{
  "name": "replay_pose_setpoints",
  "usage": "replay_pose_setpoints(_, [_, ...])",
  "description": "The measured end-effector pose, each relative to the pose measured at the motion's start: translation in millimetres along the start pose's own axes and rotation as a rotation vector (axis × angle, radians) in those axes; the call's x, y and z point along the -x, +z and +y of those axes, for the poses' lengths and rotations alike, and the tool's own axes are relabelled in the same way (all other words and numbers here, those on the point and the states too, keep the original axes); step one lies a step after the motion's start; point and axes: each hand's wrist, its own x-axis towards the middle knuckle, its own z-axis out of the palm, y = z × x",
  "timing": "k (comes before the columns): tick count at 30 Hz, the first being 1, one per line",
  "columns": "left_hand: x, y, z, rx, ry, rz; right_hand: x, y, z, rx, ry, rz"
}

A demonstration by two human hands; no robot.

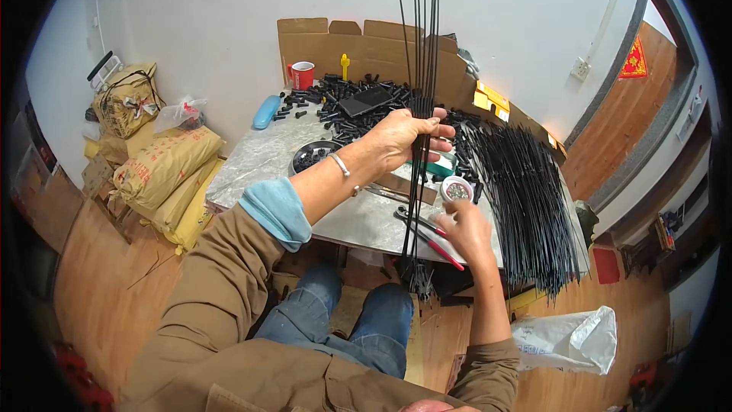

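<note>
My left hand is closed round a small bundle of thin black rods, held nearly upright over the table's front edge. Their upper ends fan apart slightly, and the lower ends hang past the edge. To the right, my right hand is curled with its fingers drawn together; whatever they hold is too small or hidden to make out. Just beyond it stands a small white cup of tiny metal pieces. Pliers with red handles lie between the rods and my right hand. A large pile of similar black rods covers the table's right side.
Black bolt-like parts are heaped at the back, beside a red mug and a blue case. A round dish holds more parts. Cardboard lines the rear. Yellow sacks are stacked left; a white bag lies right.
</note>
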Motion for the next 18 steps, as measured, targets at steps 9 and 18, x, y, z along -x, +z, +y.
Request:
replay_pose_setpoints(9, [31.3,-20.2,20.8,-0.109,-0.165,-0.175,23.1,38.3,43.3,0.426,0.01,-0.135])
replay_pose_setpoints(18, [87.1,-17.8,18.5,-0.096,-0.238,-0.482,-56.2,26.5,-66.9,-1.27,-0.078,-0.41])
